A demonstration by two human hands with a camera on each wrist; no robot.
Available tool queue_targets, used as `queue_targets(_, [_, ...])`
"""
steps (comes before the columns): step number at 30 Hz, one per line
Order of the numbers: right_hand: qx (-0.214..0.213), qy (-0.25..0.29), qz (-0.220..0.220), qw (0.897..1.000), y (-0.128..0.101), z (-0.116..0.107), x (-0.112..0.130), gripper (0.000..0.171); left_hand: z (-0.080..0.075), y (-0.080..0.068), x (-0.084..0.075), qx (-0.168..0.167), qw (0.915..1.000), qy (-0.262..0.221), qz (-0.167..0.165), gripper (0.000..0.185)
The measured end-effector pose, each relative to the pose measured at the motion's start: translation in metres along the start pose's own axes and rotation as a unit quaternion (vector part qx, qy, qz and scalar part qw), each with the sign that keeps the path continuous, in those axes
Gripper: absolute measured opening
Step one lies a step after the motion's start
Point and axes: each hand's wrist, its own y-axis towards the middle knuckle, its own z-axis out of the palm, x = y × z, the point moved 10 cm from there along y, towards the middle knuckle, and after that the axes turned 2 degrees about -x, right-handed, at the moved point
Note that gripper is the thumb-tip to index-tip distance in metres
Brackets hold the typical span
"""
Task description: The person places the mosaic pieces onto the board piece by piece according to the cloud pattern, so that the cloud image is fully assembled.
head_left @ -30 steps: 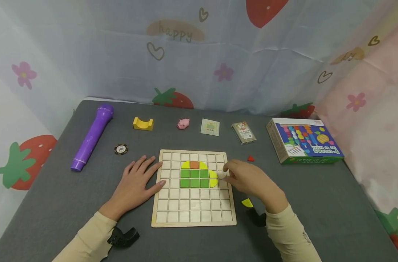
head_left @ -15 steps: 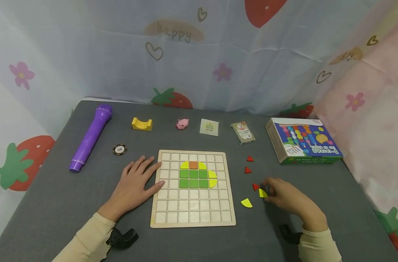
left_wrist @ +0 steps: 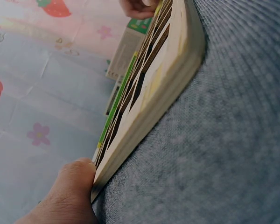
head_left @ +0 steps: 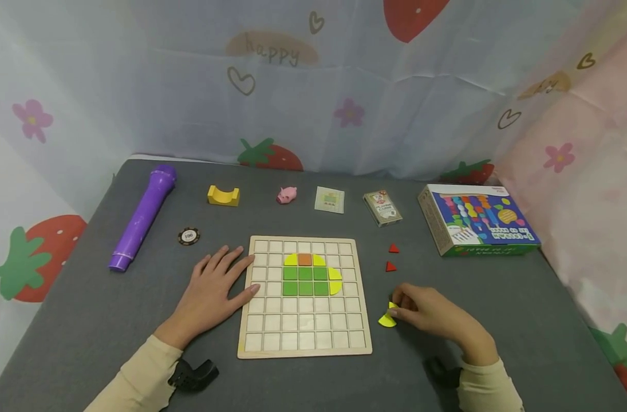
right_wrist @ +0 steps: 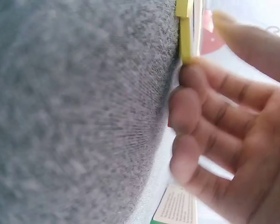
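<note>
Piece [right_wrist: 185,39], yellow, right hand [head_left: 429,313] curled about it, best slid flat without nudging its twin [head_left: 387,322]; left hand [head_left: 207,294] splayed, touching board [head_left: 303,354].

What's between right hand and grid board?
Head view: two yellow quarter-circle pieces, one pinched by the right hand, then bare grey cloth to the grid board.

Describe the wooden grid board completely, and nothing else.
The wooden grid board is square and pale, apparently wood, with a plain raised-looking rim and seven rows of seven cells. It lies flat on the grey tabletop, its thick side edge showing in the left wrist view. Set in its upper middle are six green squares, one orange square and four yellow rounded pieces. The person's left grip touches its left edge.
</note>
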Motion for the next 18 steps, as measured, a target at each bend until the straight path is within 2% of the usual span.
queue_targets(4, [0.000,0.008,-0.038,0.999,-0.001,0.001,0.006,0.024,0.000,0.000,0.000,-0.001,1.0000,0.001,0.001,0.065])
queue_targets(9, [-0.006,-0.017,-0.076,0.997,-0.004,0.001,0.012,0.023,0.001,0.000,-0.001,0.000,1.0000,0.001,0.000,0.065])
queue_targets(14, [-0.027,-0.049,-0.093,0.994,-0.003,-0.001,0.017,0.022,-0.001,-0.001,-0.002,-0.004,1.0000,0.000,0.002,0.064])
queue_targets(18, [-0.052,-0.073,-0.076,0.993,-0.001,-0.004,0.017,0.024,-0.001,-0.001,-0.002,-0.007,1.0000,0.002,0.004,0.064])
